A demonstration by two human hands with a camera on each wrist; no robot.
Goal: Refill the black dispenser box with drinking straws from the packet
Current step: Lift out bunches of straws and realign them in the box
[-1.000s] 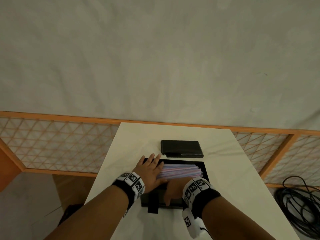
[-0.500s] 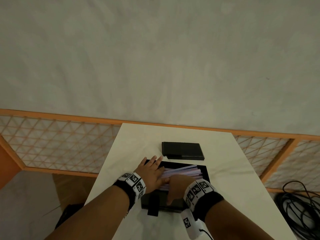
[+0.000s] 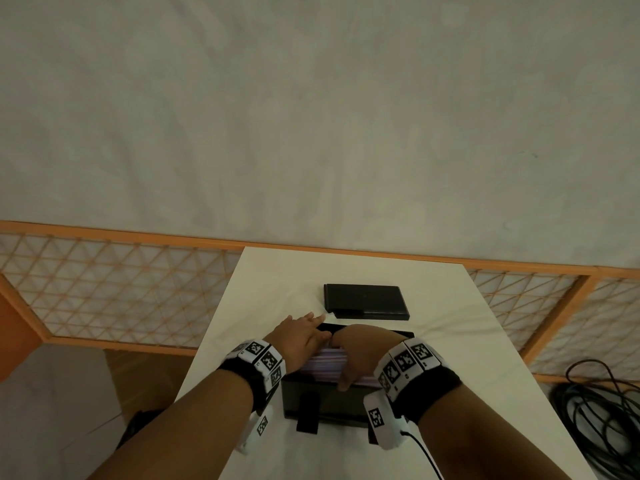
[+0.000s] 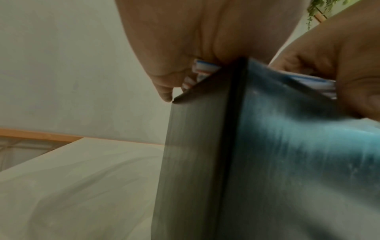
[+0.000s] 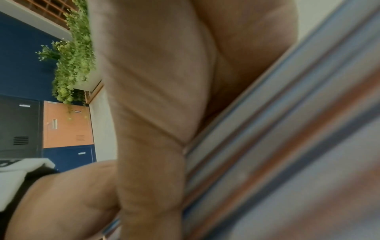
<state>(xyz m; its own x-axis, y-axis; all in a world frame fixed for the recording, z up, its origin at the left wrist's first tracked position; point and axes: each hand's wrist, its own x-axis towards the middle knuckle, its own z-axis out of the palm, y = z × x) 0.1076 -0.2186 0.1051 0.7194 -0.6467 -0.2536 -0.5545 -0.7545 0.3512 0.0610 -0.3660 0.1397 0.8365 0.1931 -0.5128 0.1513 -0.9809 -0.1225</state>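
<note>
The black dispenser box stands open on the white table, filled with striped drinking straws. My left hand lies over the box's left end with its fingers straight, touching the straw ends above the box wall. My right hand arches over the middle of the straws, fingers curled over the far side and thumb on the near side. In the right wrist view its palm lies against the straws. No packet is in view.
The flat black lid lies just behind the box. The table runs back to an orange lattice rail and a grey wall. Black cables lie on the floor to the right.
My right hand has moved from the box's near front wall up onto the straws and toward my left hand. The left hand has stayed at the left end.
</note>
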